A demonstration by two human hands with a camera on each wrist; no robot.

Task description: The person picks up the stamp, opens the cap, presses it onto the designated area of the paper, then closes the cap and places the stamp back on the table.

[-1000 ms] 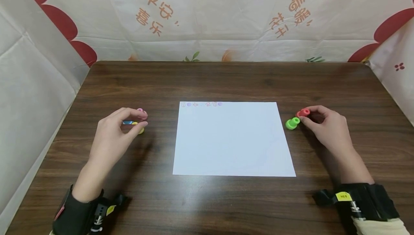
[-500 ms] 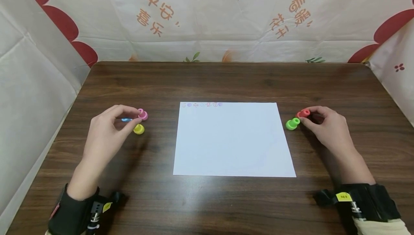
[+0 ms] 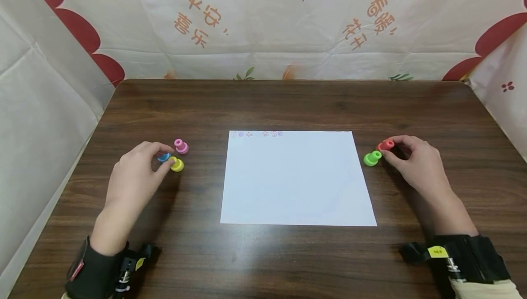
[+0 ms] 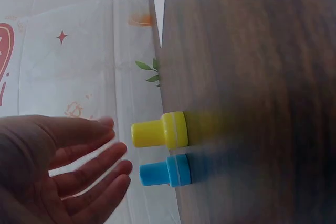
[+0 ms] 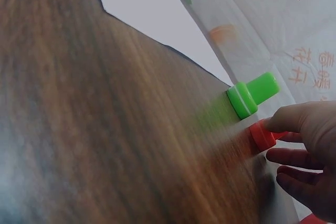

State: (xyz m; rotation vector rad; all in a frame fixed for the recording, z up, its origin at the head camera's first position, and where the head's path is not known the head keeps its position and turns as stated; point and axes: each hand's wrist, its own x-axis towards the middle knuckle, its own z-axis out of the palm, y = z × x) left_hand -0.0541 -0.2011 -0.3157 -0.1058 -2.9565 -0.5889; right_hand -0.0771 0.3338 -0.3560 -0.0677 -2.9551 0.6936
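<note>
My left hand point(image 3: 133, 175) hovers with thumb and fingers parted at the blue stamp point(image 3: 164, 157) and the yellow stamp point(image 3: 177, 165). Its fingertips stay short of both handles in the left wrist view, where yellow point(image 4: 165, 131) and blue stand upright on their wide bases. Just beyond them is a pink stamp point(image 3: 181, 147). On the other side, my right hand point(image 3: 422, 164) pinches the handle of a red stamp point(image 5: 261, 136) between thumb and forefinger, its base down at the tabletop. A green stamp point(image 3: 372, 158) stands close beside the red one.
Between the hands lies a white sheet of paper point(image 3: 294, 180) with a row of small coloured prints along its far left edge. The dark wooden table point(image 3: 288, 262) meets a patterned white cloth point(image 3: 263, 20) at the back.
My left hand has drawn back from the pink stamp, leaving it standing, and has come down toward the blue and yellow ones. The right hand has kept its place.
</note>
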